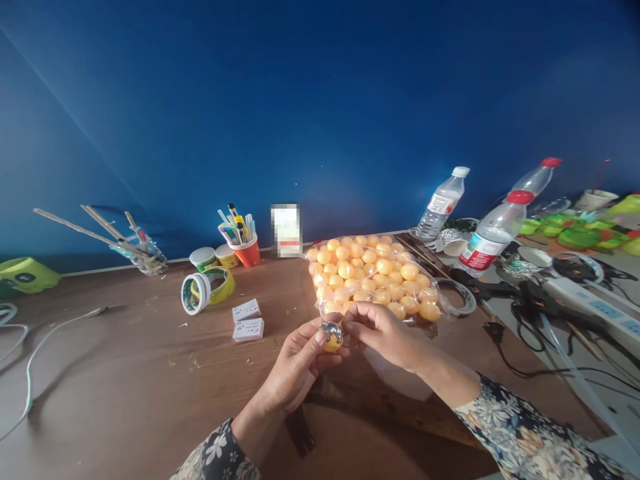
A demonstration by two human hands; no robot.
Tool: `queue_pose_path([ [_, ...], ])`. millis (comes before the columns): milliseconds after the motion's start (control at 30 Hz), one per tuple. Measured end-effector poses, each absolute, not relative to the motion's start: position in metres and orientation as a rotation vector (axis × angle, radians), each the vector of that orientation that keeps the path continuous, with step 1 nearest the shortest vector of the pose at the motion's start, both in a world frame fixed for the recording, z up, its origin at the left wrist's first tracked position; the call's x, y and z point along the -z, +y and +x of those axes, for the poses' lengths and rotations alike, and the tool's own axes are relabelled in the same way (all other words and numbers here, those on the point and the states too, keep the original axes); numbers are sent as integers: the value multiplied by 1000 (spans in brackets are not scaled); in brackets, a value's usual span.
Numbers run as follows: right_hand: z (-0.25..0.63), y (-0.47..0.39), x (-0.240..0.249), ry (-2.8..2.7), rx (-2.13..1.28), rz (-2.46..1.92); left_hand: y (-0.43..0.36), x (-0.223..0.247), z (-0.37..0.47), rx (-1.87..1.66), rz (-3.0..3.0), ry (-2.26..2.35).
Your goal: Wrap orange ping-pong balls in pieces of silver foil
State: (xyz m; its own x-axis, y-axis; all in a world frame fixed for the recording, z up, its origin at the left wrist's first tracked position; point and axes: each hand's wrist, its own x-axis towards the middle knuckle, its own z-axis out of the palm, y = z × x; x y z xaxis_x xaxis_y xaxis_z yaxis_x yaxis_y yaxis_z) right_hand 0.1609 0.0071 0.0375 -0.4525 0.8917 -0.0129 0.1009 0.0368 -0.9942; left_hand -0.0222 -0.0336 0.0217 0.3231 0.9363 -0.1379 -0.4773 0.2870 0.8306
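- The left hand (300, 360) is holding the shiny-topped yellow ball (332, 344) between thumb and fingers.
- The right hand (381, 331) is touching close beside it; I can't tell if it's pinching.
- It's looking light and slippery, so gently hold its sides.

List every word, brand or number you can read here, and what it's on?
No text is legible.
Farther small white box: print too small.
Nearer small white box: print too small.
White-capped bottle: label blurred.
Front red-capped bottle: label blurred.
Upright card by the wall: pixelated, unreadable.
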Motion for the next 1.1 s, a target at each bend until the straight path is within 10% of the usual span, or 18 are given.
queue_pose_path([
  [1100, 147, 7, -33, -1092, -1843, -915, -34, -18, -17, -1149, 1076, 879],
])
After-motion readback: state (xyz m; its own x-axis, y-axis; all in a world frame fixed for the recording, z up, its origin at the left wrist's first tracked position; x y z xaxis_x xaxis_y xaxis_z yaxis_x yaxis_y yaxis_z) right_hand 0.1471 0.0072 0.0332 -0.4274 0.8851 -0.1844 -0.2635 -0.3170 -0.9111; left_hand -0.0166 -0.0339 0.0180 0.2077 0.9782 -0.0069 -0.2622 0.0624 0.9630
